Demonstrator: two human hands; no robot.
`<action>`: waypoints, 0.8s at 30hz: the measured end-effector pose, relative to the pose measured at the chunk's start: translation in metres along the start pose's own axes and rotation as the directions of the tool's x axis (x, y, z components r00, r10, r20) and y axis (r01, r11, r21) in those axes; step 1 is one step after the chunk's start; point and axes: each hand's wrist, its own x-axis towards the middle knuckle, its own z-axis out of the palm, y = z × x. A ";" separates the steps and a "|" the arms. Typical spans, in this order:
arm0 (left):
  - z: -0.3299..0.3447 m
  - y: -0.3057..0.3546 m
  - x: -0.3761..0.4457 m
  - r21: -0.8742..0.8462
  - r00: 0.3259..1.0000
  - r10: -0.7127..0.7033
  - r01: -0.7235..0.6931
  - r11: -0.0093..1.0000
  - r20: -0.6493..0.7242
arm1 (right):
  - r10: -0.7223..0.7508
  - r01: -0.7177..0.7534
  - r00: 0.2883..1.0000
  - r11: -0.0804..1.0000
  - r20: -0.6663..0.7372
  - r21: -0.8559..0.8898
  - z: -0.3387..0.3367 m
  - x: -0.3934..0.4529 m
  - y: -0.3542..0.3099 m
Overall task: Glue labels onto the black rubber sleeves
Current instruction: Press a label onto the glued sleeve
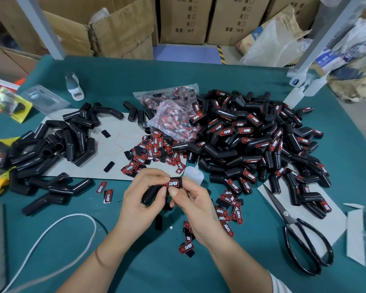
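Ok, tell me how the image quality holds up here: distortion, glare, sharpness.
Head view: wide-angle bending curves the table edge and tilts the cartons outward; glare streaks the label bag and glossy sleeve pile; lighting is even, shadows soft; the held sleeve and both hands, left and right, are reasonably sharp, corners softer.

Black-handled scissors lie on the green worktop at the right, partly on a grey card, a white cord loops at the lower left, and cardboard boxes stand behind the worktop's far edge.
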 end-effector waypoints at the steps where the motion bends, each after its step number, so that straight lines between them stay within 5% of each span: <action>1: 0.000 0.000 0.001 0.013 1.000 0.007 -0.007 1.000 -0.007 | -0.003 0.003 1.000 1.000 -0.002 -0.006 0.000 0.000 0.000; 24: 0.001 0.003 0.000 0.039 0.998 0.035 -0.034 0.999 -0.045 | -0.043 0.043 0.999 0.999 0.003 -0.029 0.001 0.000 -0.002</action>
